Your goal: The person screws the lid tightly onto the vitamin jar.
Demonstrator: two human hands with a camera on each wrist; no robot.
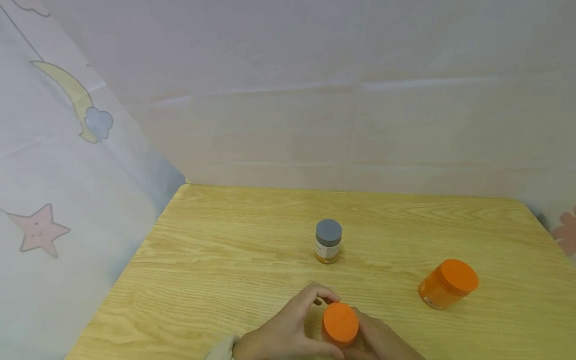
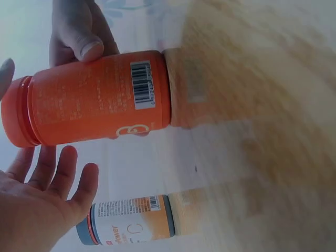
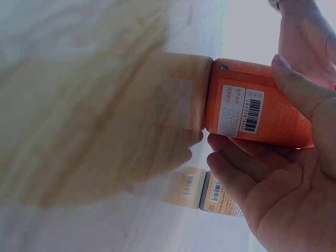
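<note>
An orange bottle with an orange screw lid (image 1: 340, 324) stands on the table at the bottom of the head view, between both hands. My right hand (image 1: 382, 337) grips its body, thumb on one side and fingers on the other. Around the lid, the left hand (image 1: 285, 327) forms a loose arch, with a gap between palm and lid. In the left wrist view its fingers stretch out beside the orange bottle (image 2: 89, 100), relaxed and spread. A date and barcode label (image 3: 240, 111) faces the right wrist camera.
A smaller bottle with a grey lid (image 1: 328, 234) and a white and orange label stands beyond the hands. To the right is a wide orange jar (image 1: 443, 287). The wooden table (image 1: 202, 235) ends at a pale curtain (image 1: 288, 125) behind.
</note>
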